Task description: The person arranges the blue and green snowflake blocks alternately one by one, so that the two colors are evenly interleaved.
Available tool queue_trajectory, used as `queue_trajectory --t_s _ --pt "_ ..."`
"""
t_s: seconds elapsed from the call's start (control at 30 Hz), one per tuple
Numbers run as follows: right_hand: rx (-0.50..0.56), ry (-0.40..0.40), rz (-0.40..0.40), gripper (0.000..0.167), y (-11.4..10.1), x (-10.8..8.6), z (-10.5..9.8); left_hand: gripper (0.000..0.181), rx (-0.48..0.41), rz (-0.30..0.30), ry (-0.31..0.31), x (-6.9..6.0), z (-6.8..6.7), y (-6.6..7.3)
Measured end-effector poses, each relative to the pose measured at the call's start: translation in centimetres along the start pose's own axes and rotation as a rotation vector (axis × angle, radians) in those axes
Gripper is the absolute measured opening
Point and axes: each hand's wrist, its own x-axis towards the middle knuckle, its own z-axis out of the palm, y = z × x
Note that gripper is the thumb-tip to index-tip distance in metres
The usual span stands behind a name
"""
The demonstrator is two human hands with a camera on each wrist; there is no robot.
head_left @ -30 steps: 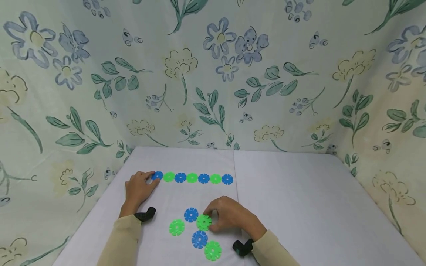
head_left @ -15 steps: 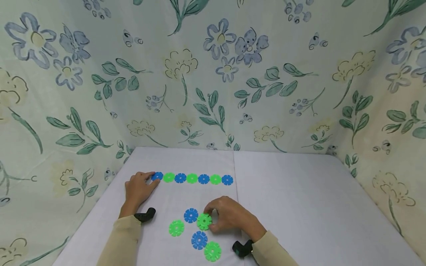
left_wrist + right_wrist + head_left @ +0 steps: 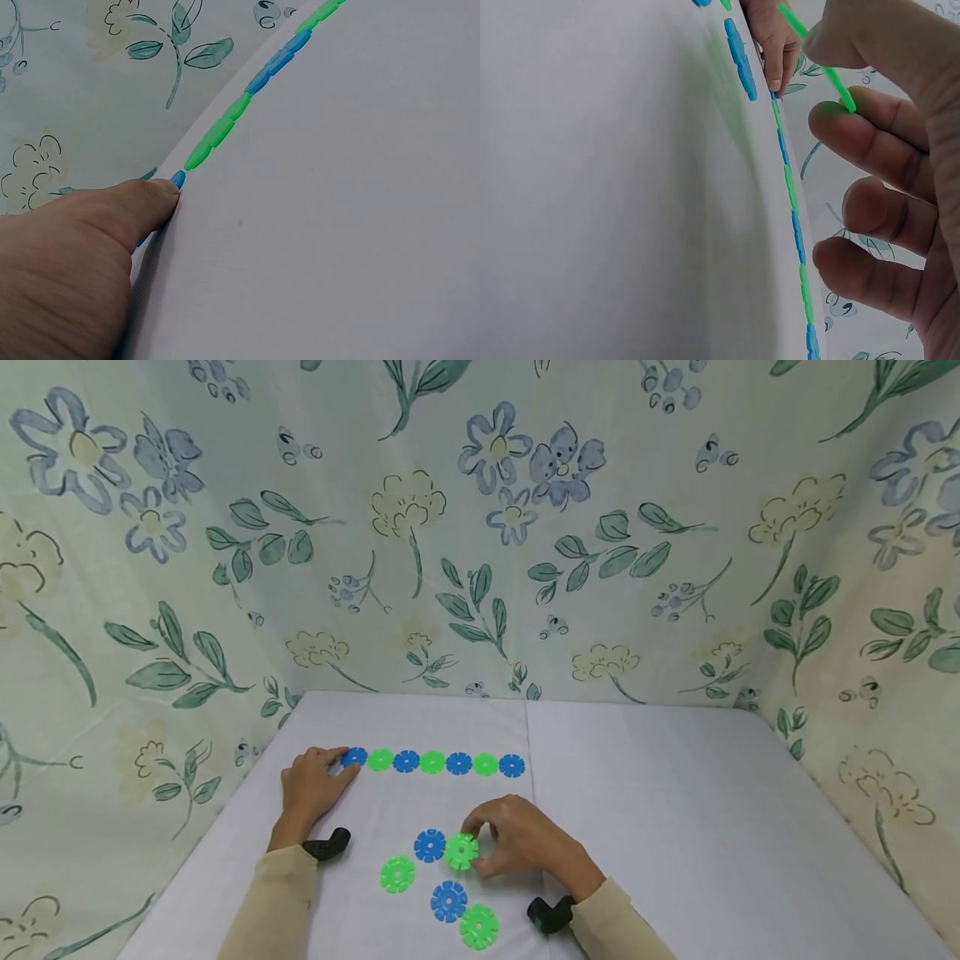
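My right hand (image 3: 521, 837) pinches a notched green plastic snowflake disc (image 3: 461, 852) by its edge, between thumb and fingertip. In the right wrist view this green disc (image 3: 838, 86) is tilted and raised off the cloth. At the far left, my left hand (image 3: 311, 785) holds the blue disc (image 3: 356, 757) that ends a straight row, thumb and index finger at its edges. The row alternates blue and green, finishing at the right with a blue disc (image 3: 512, 766). In the left wrist view, the thumb hides most of the end blue disc (image 3: 178, 180).
Loose discs lie nearer me: a blue one (image 3: 430, 846), a green one (image 3: 397, 875), another blue (image 3: 448, 902) and another green (image 3: 479, 927). A white cloth (image 3: 675, 827) covers the table. Behind it hangs a floral curtain (image 3: 480, 552). Black wrist devices sit on both wrists.
My right hand has risen slightly and moved a little away from me, lifting the green disc from the cloth. The left hand and the row stay where they were.
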Motion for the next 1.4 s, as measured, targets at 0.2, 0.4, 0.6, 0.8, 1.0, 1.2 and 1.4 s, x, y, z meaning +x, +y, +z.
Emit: queue_trajectory --t_s 0.2,0.4,0.6,0.8,1.0,1.2,1.4 --pt "-0.006 0.086 -0.022 0.035 0.2 -0.2 -0.9 0.052 -0.007 0.012 0.014 0.1 -0.1 0.0" --pt "-0.031 0.182 -0.075 0.037 0.5 -0.4 -1.8 0.052 -0.002 0.017 0.021 0.2 -0.2 0.1" --pt "-0.077 0.299 -0.129 0.037 0.8 -0.6 -2.9 0.052 0.004 0.001 0.01 0.1 -0.3 0.2" --pt "-0.088 0.43 -0.148 0.038 1.5 -1.0 -3.8 0.051 -0.005 0.013 0.025 0.1 0.0 0.0" --pt "-0.074 0.531 -0.155 0.04 2.6 -1.3 -4.4 0.052 -0.009 0.021 0.032 0.1 0.4 -0.1" --pt "-0.093 0.634 -0.157 0.04 3.5 -1.4 -4.6 0.052 -0.014 0.019 0.024 0.1 0.4 0.1" --pt "-0.102 0.73 -0.104 0.039 4.0 -1.3 -4.5 0.051 -0.016 0.018 0.018 0.1 0.1 0.0"
